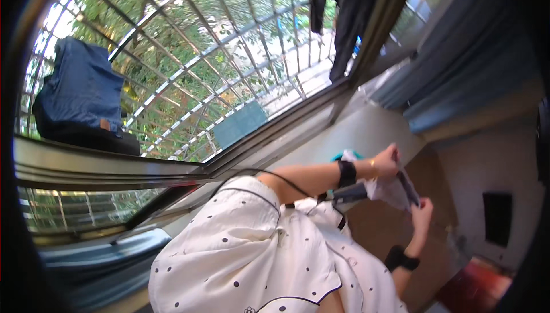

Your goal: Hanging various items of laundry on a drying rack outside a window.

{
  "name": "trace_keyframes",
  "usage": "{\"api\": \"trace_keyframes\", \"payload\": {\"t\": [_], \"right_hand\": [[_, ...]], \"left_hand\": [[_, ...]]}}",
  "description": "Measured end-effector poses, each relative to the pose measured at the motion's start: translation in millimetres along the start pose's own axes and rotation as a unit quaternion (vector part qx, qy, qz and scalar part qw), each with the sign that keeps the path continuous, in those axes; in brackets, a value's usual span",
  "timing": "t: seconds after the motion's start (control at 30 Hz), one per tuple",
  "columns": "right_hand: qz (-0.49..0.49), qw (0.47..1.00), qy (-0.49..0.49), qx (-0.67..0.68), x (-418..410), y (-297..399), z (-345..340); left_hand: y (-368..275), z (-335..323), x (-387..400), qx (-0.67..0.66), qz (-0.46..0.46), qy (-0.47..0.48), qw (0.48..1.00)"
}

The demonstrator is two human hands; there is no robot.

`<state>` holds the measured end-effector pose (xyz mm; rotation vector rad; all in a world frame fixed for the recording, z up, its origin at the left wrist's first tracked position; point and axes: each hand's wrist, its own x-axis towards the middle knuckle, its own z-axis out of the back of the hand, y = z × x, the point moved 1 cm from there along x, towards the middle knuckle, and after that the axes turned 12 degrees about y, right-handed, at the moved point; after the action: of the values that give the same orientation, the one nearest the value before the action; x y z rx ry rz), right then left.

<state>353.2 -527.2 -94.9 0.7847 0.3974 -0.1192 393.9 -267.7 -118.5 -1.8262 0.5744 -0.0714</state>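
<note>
A small pale grey-lavender cloth item (386, 190) with a darker edge is stretched between my two hands. My left hand (386, 161), the upper one in the picture, pinches one end of it. The fingers of my right hand (422, 210) pinch the other end, lower and farther right. Black bands circle both forearms, and a thin gold-coloured bracelet is on the left wrist. What kind of cloth item it is, I cannot tell.
A barred window with a metal frame (275, 134) runs along the upper left. Blue denim (86, 85) and dark clothing (350, 16) hang there. Blue curtains (464, 51) hang at the upper right. A teal and white item (347, 155) lies behind the left forearm. A red surface (477, 285) is lower right.
</note>
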Motion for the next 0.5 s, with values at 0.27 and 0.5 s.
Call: {"api": "trace_keyframes", "payload": {"t": [0.27, 0.5], "right_hand": [[-0.08, 0.994, 0.063, -0.05, -5.0, 83.6, 50.0], [0.098, 0.991, 0.072, -0.052, -15.0, 106.4, 76.8]], "left_hand": [[-95.3, 14.4, 13.7, 0.099, -0.012, 0.046, 0.994], [-138.3, 16.3, 14.9, 0.2, -0.033, 0.031, 0.979]]}}
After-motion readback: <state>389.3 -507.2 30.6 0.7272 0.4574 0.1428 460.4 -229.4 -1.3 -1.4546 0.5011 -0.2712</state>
